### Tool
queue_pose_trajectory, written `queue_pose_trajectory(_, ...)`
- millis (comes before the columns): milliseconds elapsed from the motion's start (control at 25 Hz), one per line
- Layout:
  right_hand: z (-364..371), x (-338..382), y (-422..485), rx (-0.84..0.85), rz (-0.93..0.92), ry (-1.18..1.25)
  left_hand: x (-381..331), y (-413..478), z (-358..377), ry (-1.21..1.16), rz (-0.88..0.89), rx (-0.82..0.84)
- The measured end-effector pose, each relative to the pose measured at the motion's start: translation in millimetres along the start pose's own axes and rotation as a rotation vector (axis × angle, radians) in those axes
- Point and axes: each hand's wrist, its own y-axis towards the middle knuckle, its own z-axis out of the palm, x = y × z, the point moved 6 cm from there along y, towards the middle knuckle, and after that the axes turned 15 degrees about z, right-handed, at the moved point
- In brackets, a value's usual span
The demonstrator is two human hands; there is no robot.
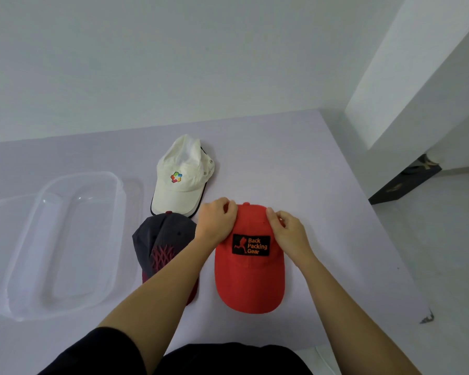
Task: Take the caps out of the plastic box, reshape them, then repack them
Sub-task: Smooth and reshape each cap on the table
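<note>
On the pale lilac table [309, 171] lies a red fabric cap with a black patch [251, 280], its brim toward the person. The left hand [217, 220] and the right hand [289, 231] pinch its crown, one on each side. Just beside it on the left is a dark navy cap with a maroon brim [161, 236]. Behind is a white cap with a colourful logo [184, 163], and farther left a clear plastic box [65, 253].

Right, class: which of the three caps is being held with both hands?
The red cap with the Back Packing Gear patch: left hand and right hand pinch its crown. Neither holds the white cap or the dark cap.
</note>
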Motion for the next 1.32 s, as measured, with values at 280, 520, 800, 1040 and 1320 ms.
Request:
queue_pose_trajectory(280, 16, -33, 16, 0.22, 0.148, 0.067, 32, -10, 33, -0.502, -0.333, 0.231)
queue_pose_trajectory(520, 18, -34, 26, 0.127, 0.073, 0.054, 40, -13, 45, -0.668, -0.332, 0.262)
queue_pose_trajectory(800, 12, -29, 42, 0.073, -0.001, -0.095, 38, 1, 37, -0.108, -0.09, 0.261)
queue_pose_trajectory(1040, 2, -42, 51, -0.013, 0.125, -0.362, 48, -6, 35, -0.099, -0.234, 0.193)
queue_pose_trajectory(1320, -18, -47, 47, 0.202, 0.166, -0.133, 48, -8, 16, -0.112, -0.298, 0.275)
